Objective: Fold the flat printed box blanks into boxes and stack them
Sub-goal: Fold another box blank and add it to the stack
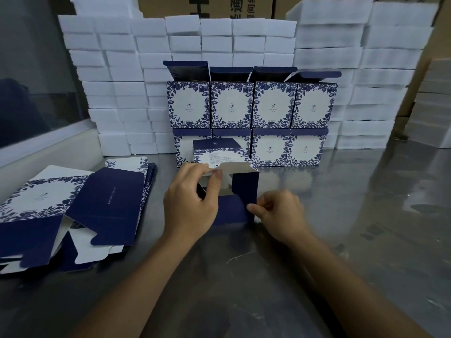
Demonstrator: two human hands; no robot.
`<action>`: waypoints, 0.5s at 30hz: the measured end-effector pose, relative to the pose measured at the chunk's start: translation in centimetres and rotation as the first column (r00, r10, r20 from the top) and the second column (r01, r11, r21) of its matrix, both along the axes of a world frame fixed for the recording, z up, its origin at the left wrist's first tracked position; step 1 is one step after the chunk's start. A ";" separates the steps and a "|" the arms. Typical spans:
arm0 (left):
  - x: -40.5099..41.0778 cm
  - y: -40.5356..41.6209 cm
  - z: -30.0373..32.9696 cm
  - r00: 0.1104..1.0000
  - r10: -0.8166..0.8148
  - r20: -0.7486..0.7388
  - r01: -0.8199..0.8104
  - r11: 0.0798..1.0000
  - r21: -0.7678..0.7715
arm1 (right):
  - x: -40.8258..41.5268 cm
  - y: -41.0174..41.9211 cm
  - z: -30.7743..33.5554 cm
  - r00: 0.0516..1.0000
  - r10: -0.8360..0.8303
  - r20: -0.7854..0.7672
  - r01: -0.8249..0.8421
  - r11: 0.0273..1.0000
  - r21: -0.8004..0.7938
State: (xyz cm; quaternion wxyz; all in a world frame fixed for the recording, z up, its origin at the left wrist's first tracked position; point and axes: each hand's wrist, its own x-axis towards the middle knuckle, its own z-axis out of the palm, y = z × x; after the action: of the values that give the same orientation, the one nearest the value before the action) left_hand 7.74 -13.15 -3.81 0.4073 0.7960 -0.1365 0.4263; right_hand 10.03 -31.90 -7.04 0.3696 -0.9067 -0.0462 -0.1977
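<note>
Half-formed box (240,191) standing at table (341,215) centre, open end facing the camera, white inner card visible, navy side wall on the right, navy flap folded across the near bottom edge. Left hand (190,203) on the box's left side, thumb and forefinger pinching the white top flap near its curved edge; grip closed on that flap. Right hand (280,213) at the lower right corner, fingertips pinching the navy flap edge where it meets the side wall; other fingers curled under, probably not touching the card, view too blurred there to be sure.

Flat box blanks (73,215) in a loose, fanned pile on the table's left, navy and floral faces mixed, several overlapping at angles.

Finished boxes (251,123) stacked directly behind the one in hand: two rows, four across, floral white fronts toward the camera, top-row lids standing open. One more box (216,148) sitting in front of the lower row, just behind the worked box.

White foam blocks (122,69) stacked wall-like behind and to both sides. Brown cartons (207,6) above them at the back.
</note>
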 end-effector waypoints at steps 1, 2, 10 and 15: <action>0.0 0.0 0.0 1.000 0.001 -0.001 -0.001 1.000 -0.001 | 0.0 0.0 -0.1 1.000 -0.005 -0.022 0.005 1.000 -0.022; 0.0 0.0 0.0 1.000 0.001 -0.001 -0.001 1.000 -0.002 | 0.0 0.0 0.0 0.999 -0.008 -0.039 0.007 0.999 -0.034; 0.1 0.1 -0.1 1.000 0.003 0.002 -0.003 1.000 0.004 | -0.1 0.0 0.1 0.996 0.021 -0.091 -0.025 0.999 -0.045; 0.3 0.1 -0.1 1.000 0.005 0.011 -0.005 1.000 -0.002 | 0.0 -0.1 -0.1 0.993 0.029 -0.112 -0.036 0.997 -0.061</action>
State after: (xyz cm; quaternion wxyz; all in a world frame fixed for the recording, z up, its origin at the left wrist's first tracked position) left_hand 8.03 -13.01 -3.93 0.4064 0.7937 -0.1364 0.4316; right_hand 10.07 -31.98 -7.10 0.3460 -0.9266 -0.0466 -0.1396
